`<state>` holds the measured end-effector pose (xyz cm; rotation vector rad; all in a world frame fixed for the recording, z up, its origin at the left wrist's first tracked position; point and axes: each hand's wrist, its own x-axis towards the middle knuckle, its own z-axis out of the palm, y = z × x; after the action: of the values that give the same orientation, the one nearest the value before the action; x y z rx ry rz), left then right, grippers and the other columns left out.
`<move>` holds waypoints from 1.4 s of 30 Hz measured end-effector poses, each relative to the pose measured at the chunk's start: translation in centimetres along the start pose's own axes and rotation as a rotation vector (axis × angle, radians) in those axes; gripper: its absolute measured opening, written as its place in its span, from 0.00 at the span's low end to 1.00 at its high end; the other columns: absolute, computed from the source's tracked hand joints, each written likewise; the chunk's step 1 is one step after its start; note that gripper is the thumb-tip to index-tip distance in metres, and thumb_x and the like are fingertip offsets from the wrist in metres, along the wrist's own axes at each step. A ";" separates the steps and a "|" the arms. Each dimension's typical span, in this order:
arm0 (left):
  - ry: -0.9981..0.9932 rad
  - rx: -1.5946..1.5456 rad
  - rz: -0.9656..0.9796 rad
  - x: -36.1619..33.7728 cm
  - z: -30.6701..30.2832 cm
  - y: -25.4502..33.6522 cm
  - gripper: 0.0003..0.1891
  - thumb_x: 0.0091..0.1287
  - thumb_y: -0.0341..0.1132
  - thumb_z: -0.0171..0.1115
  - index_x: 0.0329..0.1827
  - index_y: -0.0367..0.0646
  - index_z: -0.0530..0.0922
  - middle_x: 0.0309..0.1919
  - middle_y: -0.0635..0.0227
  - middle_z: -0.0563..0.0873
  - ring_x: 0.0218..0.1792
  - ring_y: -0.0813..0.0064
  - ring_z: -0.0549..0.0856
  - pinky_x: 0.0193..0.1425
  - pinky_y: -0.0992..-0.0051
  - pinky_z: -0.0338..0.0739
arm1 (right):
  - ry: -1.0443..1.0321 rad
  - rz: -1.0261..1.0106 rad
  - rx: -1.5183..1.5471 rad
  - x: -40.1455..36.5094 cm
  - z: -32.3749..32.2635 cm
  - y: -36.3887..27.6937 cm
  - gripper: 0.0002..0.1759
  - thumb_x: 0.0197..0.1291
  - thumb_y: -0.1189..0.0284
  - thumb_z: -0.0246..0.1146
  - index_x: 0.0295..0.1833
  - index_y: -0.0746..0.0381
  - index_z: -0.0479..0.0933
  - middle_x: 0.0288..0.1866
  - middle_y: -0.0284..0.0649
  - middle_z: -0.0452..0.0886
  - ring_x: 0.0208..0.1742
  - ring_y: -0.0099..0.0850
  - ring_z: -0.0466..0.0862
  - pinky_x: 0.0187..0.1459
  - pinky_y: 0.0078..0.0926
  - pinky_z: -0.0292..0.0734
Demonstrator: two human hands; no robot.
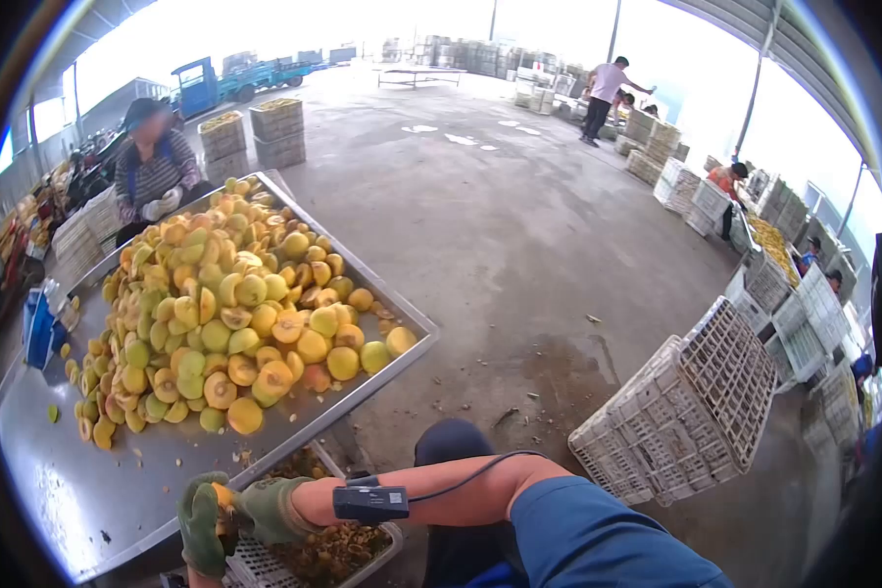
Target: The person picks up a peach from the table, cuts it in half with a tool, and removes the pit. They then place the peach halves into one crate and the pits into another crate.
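Both my hands wear green gloves and meet near the tray's front edge, above a crate point(387, 552) of brownish scraps. My right hand point(269, 508) comes in from the right and is closed at an orange piece of fruit point(224, 496). Upright beside it, my left hand point(202, 524) has its fingers wrapped round the same piece. Part of the fruit and anything else between the hands is hidden. Beyond them, a heap of halved and whole yellow-orange fruit point(235, 314) lies on the metal tray point(54, 490).
Across the tray sits a person point(152, 167) in gloves. White crates point(657, 421) stand at the right, with more crates point(279, 132) behind the tray. Other people point(606, 93) are at the far right. A blue truck point(201, 88) is parked at the back left.
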<state>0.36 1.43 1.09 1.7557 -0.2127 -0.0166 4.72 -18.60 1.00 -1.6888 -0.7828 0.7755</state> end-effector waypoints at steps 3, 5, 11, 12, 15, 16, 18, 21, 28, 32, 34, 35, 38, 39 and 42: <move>-0.066 -0.137 -0.131 -0.2 -0.5 1.0 0.23 0.79 0.44 0.55 0.67 0.37 0.73 0.49 0.59 0.84 0.43 0.72 0.84 0.49 0.72 0.81 | 0.046 -0.112 -0.133 1.3 0.7 1.1 0.12 0.66 0.67 0.64 0.49 0.63 0.83 0.41 0.44 0.88 0.41 0.36 0.87 0.46 0.35 0.80; 0.069 -0.410 -0.020 -0.3 1.4 0.9 0.27 0.79 0.45 0.54 0.73 0.37 0.69 0.51 0.58 0.84 0.45 0.70 0.84 0.53 0.71 0.80 | 0.061 -0.109 -0.139 1.4 0.3 0.9 0.13 0.66 0.66 0.64 0.49 0.63 0.83 0.41 0.45 0.88 0.41 0.38 0.87 0.47 0.36 0.80; 0.357 -0.172 0.187 -0.5 2.3 -1.5 0.31 0.79 0.50 0.53 0.76 0.37 0.67 0.51 0.59 0.83 0.48 0.68 0.83 0.56 0.69 0.79 | 0.030 -0.082 0.019 0.8 0.1 -0.8 0.12 0.63 0.67 0.63 0.46 0.63 0.84 0.37 0.42 0.89 0.40 0.38 0.87 0.44 0.36 0.79; 0.244 -0.190 0.167 -0.5 0.9 -2.3 0.30 0.80 0.49 0.56 0.76 0.41 0.67 0.47 0.66 0.82 0.45 0.76 0.81 0.52 0.74 0.78 | 0.028 -0.124 -0.012 1.1 0.3 -0.1 0.12 0.62 0.67 0.64 0.45 0.62 0.84 0.35 0.42 0.88 0.39 0.38 0.87 0.41 0.36 0.79; 0.049 -0.040 0.090 -0.7 -1.0 -1.6 0.31 0.79 0.52 0.55 0.74 0.36 0.68 0.48 0.61 0.83 0.45 0.71 0.83 0.55 0.71 0.79 | -0.043 -0.069 -0.042 1.1 0.2 0.5 0.10 0.60 0.68 0.66 0.44 0.60 0.84 0.30 0.39 0.86 0.31 0.36 0.86 0.33 0.34 0.78; 0.057 -0.070 0.106 -0.7 -0.6 -0.6 0.31 0.79 0.52 0.55 0.74 0.36 0.69 0.48 0.61 0.84 0.45 0.72 0.83 0.54 0.71 0.79 | -0.088 -0.021 0.016 1.1 0.1 0.6 0.09 0.60 0.68 0.66 0.43 0.60 0.83 0.28 0.38 0.85 0.28 0.34 0.84 0.30 0.33 0.77; 0.073 -0.128 0.136 -0.8 1.0 1.3 0.30 0.79 0.52 0.55 0.73 0.35 0.70 0.47 0.60 0.84 0.44 0.73 0.83 0.52 0.72 0.79 | -0.231 0.061 0.374 1.2 0.0 1.3 0.08 0.59 0.69 0.67 0.42 0.58 0.82 0.24 0.35 0.82 0.22 0.32 0.81 0.24 0.30 0.75; 0.156 -0.163 0.150 -0.9 2.1 1.8 0.30 0.79 0.51 0.54 0.72 0.35 0.72 0.46 0.60 0.84 0.42 0.73 0.83 0.51 0.73 0.79 | -0.300 0.197 0.396 -2.2 -1.8 -3.1 0.07 0.60 0.67 0.65 0.39 0.59 0.81 0.25 0.33 0.80 0.23 0.27 0.81 0.24 0.28 0.75; 0.189 -0.153 0.025 -0.8 1.6 0.4 0.30 0.81 0.52 0.51 0.76 0.39 0.67 0.48 0.64 0.83 0.44 0.75 0.81 0.53 0.72 0.79 | -0.251 0.299 0.338 -2.5 -1.4 -3.9 0.09 0.59 0.65 0.65 0.32 0.58 0.79 0.20 0.31 0.76 0.16 0.26 0.75 0.19 0.26 0.71; 0.274 -0.322 0.218 -2.0 4.1 2.4 0.29 0.82 0.53 0.48 0.76 0.40 0.66 0.47 0.64 0.83 0.45 0.74 0.81 0.54 0.72 0.78 | -0.330 0.210 0.456 -2.9 -1.9 -4.4 0.09 0.58 0.65 0.66 0.31 0.57 0.79 0.20 0.31 0.75 0.16 0.26 0.75 0.19 0.27 0.70; 0.266 -0.307 0.217 -2.3 3.6 1.6 0.29 0.82 0.53 0.48 0.75 0.40 0.66 0.46 0.65 0.82 0.45 0.74 0.81 0.54 0.72 0.78 | -0.331 0.191 0.438 -2.7 -1.6 -4.2 0.07 0.58 0.65 0.66 0.34 0.57 0.79 0.19 0.30 0.76 0.16 0.26 0.75 0.18 0.26 0.70; 0.222 -0.253 0.193 -2.3 2.3 0.7 0.30 0.82 0.53 0.48 0.75 0.39 0.66 0.46 0.65 0.82 0.45 0.74 0.81 0.53 0.72 0.78 | -0.329 0.183 0.438 -2.4 -1.4 -4.1 0.07 0.59 0.65 0.66 0.35 0.57 0.79 0.19 0.30 0.76 0.16 0.26 0.75 0.18 0.25 0.70; 0.128 -0.147 0.196 -1.7 0.3 -1.0 0.30 0.82 0.53 0.47 0.75 0.39 0.66 0.44 0.65 0.82 0.44 0.74 0.81 0.52 0.72 0.78 | -0.341 0.175 0.445 -2.6 -1.3 -4.3 0.07 0.60 0.65 0.66 0.37 0.57 0.80 0.20 0.30 0.77 0.16 0.25 0.75 0.18 0.24 0.70; 0.106 -0.121 0.207 -1.6 0.1 -1.2 0.29 0.82 0.53 0.47 0.74 0.38 0.66 0.44 0.65 0.82 0.43 0.74 0.81 0.51 0.72 0.77 | -0.351 0.171 0.457 -2.6 -1.3 -4.3 0.07 0.60 0.65 0.66 0.37 0.57 0.80 0.20 0.30 0.77 0.16 0.25 0.75 0.18 0.24 0.70; 0.132 -0.075 0.225 -1.6 0.6 0.2 0.30 0.82 0.51 0.49 0.72 0.32 0.68 0.44 0.59 0.84 0.40 0.72 0.83 0.49 0.71 0.79 | -0.395 0.175 0.522 -3.4 -1.6 -4.0 0.07 0.61 0.65 0.65 0.39 0.57 0.81 0.20 0.30 0.78 0.15 0.25 0.75 0.17 0.23 0.70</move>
<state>-1.28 1.10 0.98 1.6429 -0.3079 0.2503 3.56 -21.39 5.59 -1.1551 -0.6252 1.3347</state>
